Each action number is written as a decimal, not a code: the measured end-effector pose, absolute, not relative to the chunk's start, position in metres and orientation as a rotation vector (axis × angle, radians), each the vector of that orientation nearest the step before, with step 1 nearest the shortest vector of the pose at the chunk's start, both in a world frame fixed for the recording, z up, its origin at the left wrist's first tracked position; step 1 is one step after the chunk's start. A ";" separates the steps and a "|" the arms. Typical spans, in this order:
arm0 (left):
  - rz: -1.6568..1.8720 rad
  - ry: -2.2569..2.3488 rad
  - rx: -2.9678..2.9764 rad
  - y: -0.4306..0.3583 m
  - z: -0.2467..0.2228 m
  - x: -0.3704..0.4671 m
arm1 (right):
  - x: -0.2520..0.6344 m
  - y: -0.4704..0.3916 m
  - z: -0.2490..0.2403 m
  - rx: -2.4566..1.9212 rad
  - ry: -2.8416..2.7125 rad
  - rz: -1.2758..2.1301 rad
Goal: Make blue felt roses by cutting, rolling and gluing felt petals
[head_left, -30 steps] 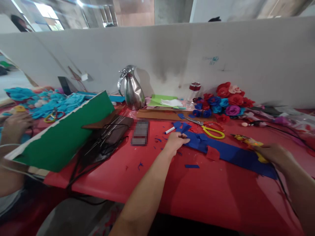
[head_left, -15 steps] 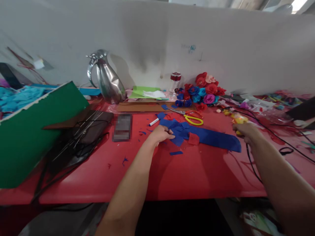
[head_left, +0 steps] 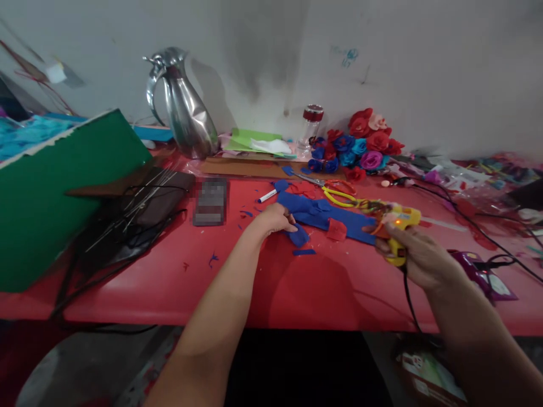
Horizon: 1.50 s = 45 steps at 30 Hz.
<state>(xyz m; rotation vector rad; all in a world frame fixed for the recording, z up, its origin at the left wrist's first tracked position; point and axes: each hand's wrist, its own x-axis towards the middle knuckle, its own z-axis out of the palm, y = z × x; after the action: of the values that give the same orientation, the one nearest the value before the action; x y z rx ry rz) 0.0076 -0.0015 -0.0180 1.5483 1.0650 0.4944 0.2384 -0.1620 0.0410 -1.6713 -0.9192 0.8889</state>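
My right hand [head_left: 411, 251] is wrapped round a yellow hot glue gun [head_left: 405, 217] with a small orange light lit on its body. Its nozzle points left over a long blue strip [head_left: 356, 227], and its black cord hangs toward the table's front. At the middle of the table, my left hand [head_left: 276, 220] pinches a small blue piece [head_left: 299, 234] between thumb and fingers. Other blue pieces [head_left: 297, 204] lie just beyond it, with a red scrap [head_left: 337, 229] on the strip. A narrow blue offcut [head_left: 304, 252] rests nearer me.
Yellow- and red-handled scissors [head_left: 339, 196] and a marker [head_left: 267, 196] lie behind the blue pieces. Farther back stand a steel jug [head_left: 184, 107], a glass bottle [head_left: 309, 130] and a bunch of flowers [head_left: 369, 144]. A phone [head_left: 211, 200] and a green box [head_left: 72, 192] are leftward.
My right hand has lifted the glue gun and brought it left and nearer, over the blue strip. My left hand now has a small blue piece drawn slightly apart from the others.
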 end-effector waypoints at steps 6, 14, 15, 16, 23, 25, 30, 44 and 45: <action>0.451 1.094 1.686 -0.003 -0.014 0.010 | 0.222 -0.169 0.027 -1.875 -1.119 1.040; 0.416 1.100 1.748 -0.004 -0.012 0.011 | 0.203 -0.160 0.016 -1.693 -1.575 0.904; 0.422 1.098 1.744 -0.004 -0.012 0.012 | 0.201 -0.159 0.014 -1.667 -1.611 0.926; 0.423 1.100 1.739 -0.004 -0.012 0.012 | 0.200 -0.159 0.013 -1.652 -1.639 0.943; 0.385 1.141 1.732 -0.007 -0.008 0.012 | 0.198 -0.155 0.013 -1.676 -1.743 0.945; 0.294 1.149 1.792 -0.008 -0.004 0.011 | 0.198 -0.154 0.012 -1.711 -1.780 0.931; 0.093 1.129 1.974 -0.010 0.004 0.008 | 0.200 -0.153 0.009 -1.739 -1.852 0.896; 0.086 1.117 2.000 -0.012 0.008 0.007 | 0.198 -0.148 0.024 -1.844 -1.885 0.825; 0.092 1.117 2.001 -0.012 0.007 0.007 | 0.199 -0.148 0.024 -1.837 -1.885 0.813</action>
<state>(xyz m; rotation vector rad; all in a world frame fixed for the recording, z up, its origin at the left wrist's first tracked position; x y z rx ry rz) 0.0074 -0.0120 0.0073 2.0011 1.1174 0.0920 0.1991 -0.1480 0.0241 -1.8372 -1.8846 0.8134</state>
